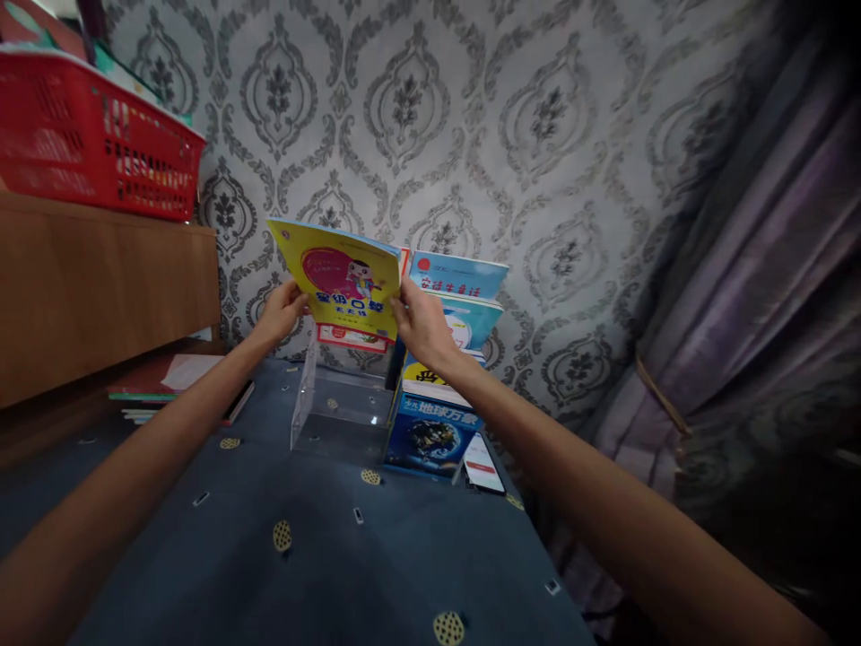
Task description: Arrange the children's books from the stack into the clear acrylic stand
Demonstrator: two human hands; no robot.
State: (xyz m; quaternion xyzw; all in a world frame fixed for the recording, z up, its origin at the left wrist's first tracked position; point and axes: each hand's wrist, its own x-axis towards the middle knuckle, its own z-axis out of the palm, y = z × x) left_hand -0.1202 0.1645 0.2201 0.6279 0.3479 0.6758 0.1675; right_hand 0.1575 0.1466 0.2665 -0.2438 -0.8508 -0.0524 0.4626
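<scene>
Far left: red basket (94, 135) on top of a wooden cabinet (100, 296), upper left corner of view. Below the cabinet, at the table's left edge, flat stack of books (154, 386) with a white sheet on top. Table (302, 556) under a dark blue cloth with small yellow dots. Left hand (282, 312) clamped on the left edge of a yellow book (340, 278), thumb on the cover. Book held in the air, cover facing the camera and tilted, above a clear stand (333, 404) at the table's far edge against the patterned wall. Second, red-edged book (353, 337) showing just under the yellow one; touching or not, cannot tell. Right hand (421, 325) gripping the yellow book's right edge, fingers behind it. Right of the stand, upright blue books (444, 377) stepped one behind another, front one with a globe picture. Phone (484, 462) flat on the table just beside them, screen lit. Purple curtain (753, 296) along the right side.
</scene>
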